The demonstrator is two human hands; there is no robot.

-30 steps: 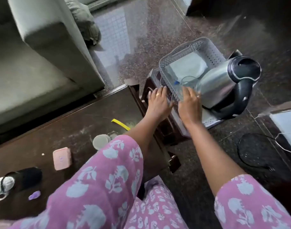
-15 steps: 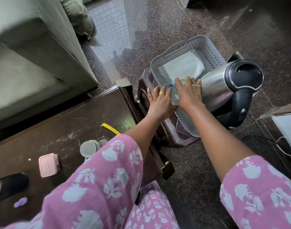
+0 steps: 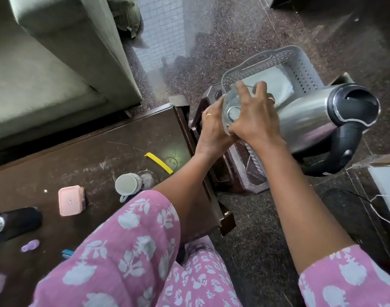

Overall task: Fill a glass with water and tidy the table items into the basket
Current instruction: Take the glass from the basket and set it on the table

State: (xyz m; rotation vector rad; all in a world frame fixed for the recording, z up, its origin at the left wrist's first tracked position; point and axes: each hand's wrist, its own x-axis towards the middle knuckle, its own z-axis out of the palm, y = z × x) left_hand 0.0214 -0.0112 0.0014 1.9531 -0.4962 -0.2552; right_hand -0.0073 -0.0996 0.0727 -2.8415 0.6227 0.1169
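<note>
Now 2 hands, left hand (image 3: 214, 129) and right hand (image 3: 256, 116), clasp the glass (image 3: 231, 107) (above the basket (image 3: 300, 63)).

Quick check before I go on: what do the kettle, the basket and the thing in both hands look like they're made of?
Kettle: brushed metal body, likely steel, with streaky reflections; black matte plastic handle and lid.
Basket: pale grey perforated plastic, moulded holes.
Glass, held by the left hand and right hand: clear, see-through; glass or clear plastic, can't tell.
</note>
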